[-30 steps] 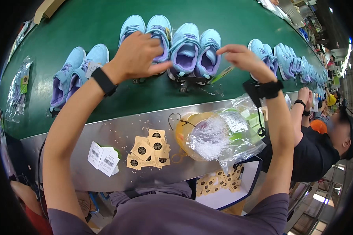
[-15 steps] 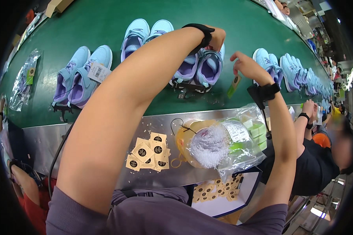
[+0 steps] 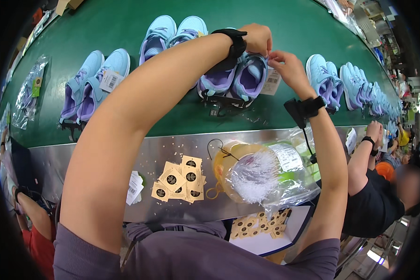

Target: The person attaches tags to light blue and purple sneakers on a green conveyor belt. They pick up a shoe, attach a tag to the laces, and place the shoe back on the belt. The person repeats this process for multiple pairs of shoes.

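Note:
A light blue pair of sneakers (image 3: 250,79) with purple lining stands on the green belt in front of me, partly behind my left forearm. At the outer side of its right shoe, my left hand (image 3: 258,39) is closed, fingertips pinched. The fingertips of my right hand (image 3: 289,70) meet them, pinched too. Whatever thin thing lies between the fingertips is too small to make out. A white hang tag (image 3: 271,82) with a barcode hangs just below them, beside the shoe. Black plastic hangers (image 3: 226,101) sit at the heels.
More sneaker pairs stand left (image 3: 95,84) and right (image 3: 324,79) on the belt (image 3: 172,112). On the metal ledge (image 3: 172,147) lie tan cards (image 3: 182,179), white tags (image 3: 134,187) and a clear bag of plastic fasteners (image 3: 256,175). A box (image 3: 261,242) holds cards. A co-worker (image 3: 373,196) sits right.
My right hand has moved left and closed to meet my left hand's fingertips. The tag, green side showing before, now shows its white side against the shoe. My left hand has risen slightly.

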A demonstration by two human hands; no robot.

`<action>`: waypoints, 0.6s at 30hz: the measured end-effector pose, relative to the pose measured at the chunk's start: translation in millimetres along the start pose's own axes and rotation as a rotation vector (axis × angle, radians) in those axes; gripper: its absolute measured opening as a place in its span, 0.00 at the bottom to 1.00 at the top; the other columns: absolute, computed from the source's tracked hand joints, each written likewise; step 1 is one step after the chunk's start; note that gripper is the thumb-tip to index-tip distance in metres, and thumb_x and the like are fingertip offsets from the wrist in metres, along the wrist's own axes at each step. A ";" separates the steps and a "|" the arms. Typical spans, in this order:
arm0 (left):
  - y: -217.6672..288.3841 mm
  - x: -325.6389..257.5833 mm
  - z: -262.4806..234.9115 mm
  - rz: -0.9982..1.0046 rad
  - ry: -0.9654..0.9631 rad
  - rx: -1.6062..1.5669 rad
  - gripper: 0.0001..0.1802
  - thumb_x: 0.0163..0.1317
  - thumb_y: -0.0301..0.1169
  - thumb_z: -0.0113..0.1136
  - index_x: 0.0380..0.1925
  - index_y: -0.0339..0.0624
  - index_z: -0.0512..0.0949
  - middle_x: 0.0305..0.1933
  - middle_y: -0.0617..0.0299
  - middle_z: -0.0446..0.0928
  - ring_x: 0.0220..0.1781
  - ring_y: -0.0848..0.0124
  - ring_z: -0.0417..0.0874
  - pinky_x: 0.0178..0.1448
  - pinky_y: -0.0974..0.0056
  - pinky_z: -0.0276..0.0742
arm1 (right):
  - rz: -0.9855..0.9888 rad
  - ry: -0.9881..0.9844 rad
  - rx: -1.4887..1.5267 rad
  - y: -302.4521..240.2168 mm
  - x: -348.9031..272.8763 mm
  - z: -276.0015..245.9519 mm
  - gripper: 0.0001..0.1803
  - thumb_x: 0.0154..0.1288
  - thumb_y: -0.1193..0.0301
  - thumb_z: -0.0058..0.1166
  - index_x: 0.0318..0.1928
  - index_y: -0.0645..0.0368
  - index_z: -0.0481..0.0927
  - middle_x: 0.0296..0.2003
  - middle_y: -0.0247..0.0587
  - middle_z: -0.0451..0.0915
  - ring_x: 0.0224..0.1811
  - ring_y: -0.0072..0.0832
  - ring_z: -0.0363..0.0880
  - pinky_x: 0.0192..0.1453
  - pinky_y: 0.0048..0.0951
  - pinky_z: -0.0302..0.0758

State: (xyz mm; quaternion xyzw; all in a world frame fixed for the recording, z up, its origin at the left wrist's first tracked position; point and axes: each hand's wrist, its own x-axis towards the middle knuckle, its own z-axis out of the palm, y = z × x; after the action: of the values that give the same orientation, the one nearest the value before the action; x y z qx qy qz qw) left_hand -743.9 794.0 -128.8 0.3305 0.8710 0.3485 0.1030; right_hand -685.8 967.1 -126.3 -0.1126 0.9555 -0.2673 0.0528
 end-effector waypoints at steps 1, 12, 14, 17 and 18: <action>-0.1 -1.9 0.6 0.014 0.022 0.013 0.11 0.44 0.30 0.64 0.30 0.39 0.84 0.30 0.53 0.82 0.32 0.61 0.83 0.38 0.60 0.76 | -0.003 0.024 0.059 2.3 2.2 2.3 0.10 0.60 0.68 0.55 0.38 0.61 0.78 0.33 0.46 0.82 0.35 0.39 0.80 0.42 0.34 0.74; 9.5 -43.1 -3.1 -0.261 0.117 -0.947 0.11 0.55 0.25 0.57 0.36 0.27 0.78 0.31 0.51 0.79 0.32 0.63 0.82 0.37 0.62 0.79 | 0.095 -0.031 0.820 2.0 1.0 -13.4 0.14 0.67 0.72 0.50 0.48 0.69 0.74 0.43 0.44 0.78 0.44 0.29 0.79 0.47 0.27 0.78; 7.9 -50.5 -5.5 -0.259 0.162 -1.168 0.12 0.59 0.26 0.60 0.39 0.26 0.78 0.34 0.53 0.79 0.34 0.70 0.81 0.44 0.68 0.81 | 0.113 -0.092 1.196 3.0 -3.6 -16.7 0.16 0.67 0.73 0.49 0.51 0.72 0.73 0.45 0.47 0.77 0.47 0.31 0.79 0.51 0.28 0.78; 0.5 -58.3 -2.4 -0.190 0.226 -1.165 0.12 0.60 0.26 0.60 0.40 0.28 0.78 0.36 0.53 0.79 0.35 0.71 0.82 0.47 0.69 0.82 | 0.104 -0.093 1.195 -9.4 -8.5 -16.2 0.16 0.67 0.77 0.49 0.52 0.75 0.71 0.46 0.49 0.77 0.48 0.32 0.79 0.56 0.27 0.76; 0.9 -57.9 0.3 -0.175 0.250 -1.142 0.12 0.60 0.26 0.60 0.41 0.29 0.78 0.36 0.53 0.79 0.35 0.71 0.82 0.46 0.69 0.82 | 0.095 -0.089 1.179 -9.6 -8.7 -15.5 0.16 0.66 0.78 0.49 0.52 0.75 0.71 0.46 0.49 0.77 0.48 0.32 0.79 0.56 0.27 0.76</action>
State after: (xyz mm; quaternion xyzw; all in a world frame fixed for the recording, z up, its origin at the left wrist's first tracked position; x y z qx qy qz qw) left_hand -699.4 757.2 -131.4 0.1060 0.5752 0.7887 0.1894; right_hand -678.1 968.9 -107.7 -0.0326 0.6467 -0.7454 0.1583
